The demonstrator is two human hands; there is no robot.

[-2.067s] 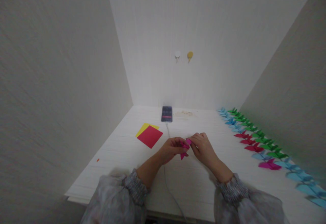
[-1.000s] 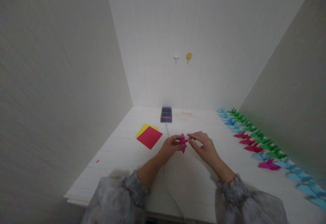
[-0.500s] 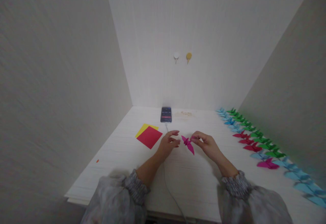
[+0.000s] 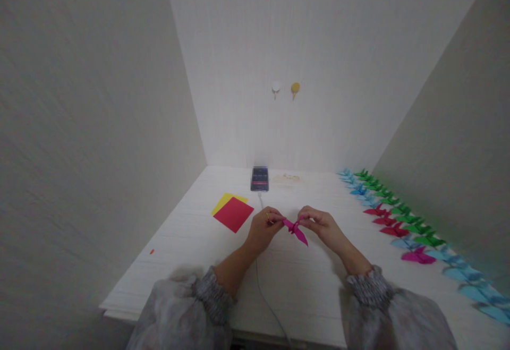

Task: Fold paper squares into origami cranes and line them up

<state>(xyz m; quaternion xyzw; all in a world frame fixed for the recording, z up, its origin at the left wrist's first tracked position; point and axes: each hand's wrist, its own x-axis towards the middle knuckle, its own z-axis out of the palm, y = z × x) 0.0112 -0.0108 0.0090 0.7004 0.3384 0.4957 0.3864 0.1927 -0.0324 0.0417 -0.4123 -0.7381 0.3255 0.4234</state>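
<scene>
A magenta paper crane [image 4: 296, 229] is held between both hands above the white table. My left hand [image 4: 263, 228], with a ring on one finger, is closed in a pinch on the crane's left wing tip. My right hand [image 4: 319, 223] pinches the crane's upper right part near its body; the fingertips hide exactly where. One wing points down and to the right. Left of my left hand lie a red paper square [image 4: 234, 215] and, partly beneath it, a yellow paper square [image 4: 225, 199].
Rows of folded cranes in green [image 4: 418, 226], blue, red and magenta [image 4: 418, 255] line the table's right side. A phone [image 4: 260, 179] stands at the back, its cable [image 4: 258, 281] running to the front edge. A small orange scrap [image 4: 152, 252] lies left. Two hooks [image 4: 295, 88] hang on the wall.
My left hand has moved right and closed its fingers on the crane's left wing. The crane has tilted slightly. My right hand keeps its pinch.
</scene>
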